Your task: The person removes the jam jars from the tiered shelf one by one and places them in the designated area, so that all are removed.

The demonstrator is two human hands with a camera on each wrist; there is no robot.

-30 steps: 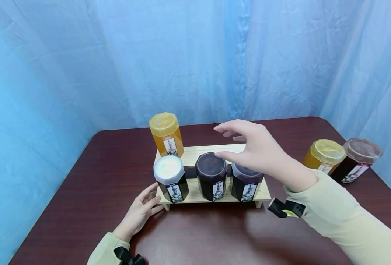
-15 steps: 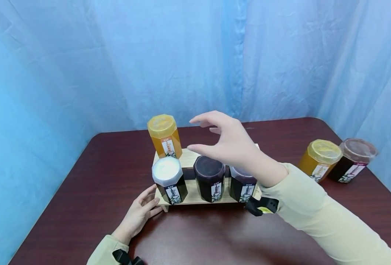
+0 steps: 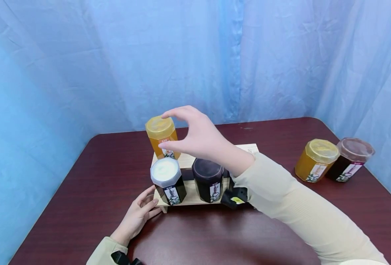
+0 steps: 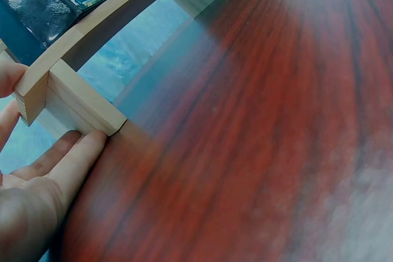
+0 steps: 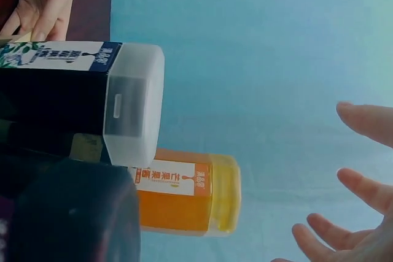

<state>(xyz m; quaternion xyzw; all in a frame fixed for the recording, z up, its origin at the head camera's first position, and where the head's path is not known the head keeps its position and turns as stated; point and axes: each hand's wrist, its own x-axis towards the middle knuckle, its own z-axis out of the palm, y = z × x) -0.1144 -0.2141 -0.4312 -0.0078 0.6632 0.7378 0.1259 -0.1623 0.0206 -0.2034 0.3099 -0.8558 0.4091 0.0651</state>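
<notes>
My right hand (image 3: 200, 134) hangs over the two-tier wooden rack (image 3: 191, 197), thumb and fingers spread wide. They overlap the yellow-lidded jar (image 3: 160, 127) on the upper tier, but the right wrist view shows a gap between the fingertips and that jar's lid (image 5: 225, 194). At the rack's front left corner, my left hand (image 3: 137, 215) grips the end, thumb by the lower board, other fingers against the leg (image 4: 86, 99). Beside it on the lower tier stands a dark jar with a white lid (image 3: 165, 173), then a dark-lidded jar (image 3: 208, 173). My right forearm mostly hides a third jar.
Off to the right on the dark red table (image 3: 82, 191) stand another yellow-lidded jar (image 3: 316, 162) and a dark jar with a clear brownish lid (image 3: 352, 156), close together. A blue curtain (image 3: 195, 62) hangs behind the table.
My right hand has moved left over the rack, from above the right-hand jars to the upper-tier yellow-lidded jar. My left hand stays at the rack's corner.
</notes>
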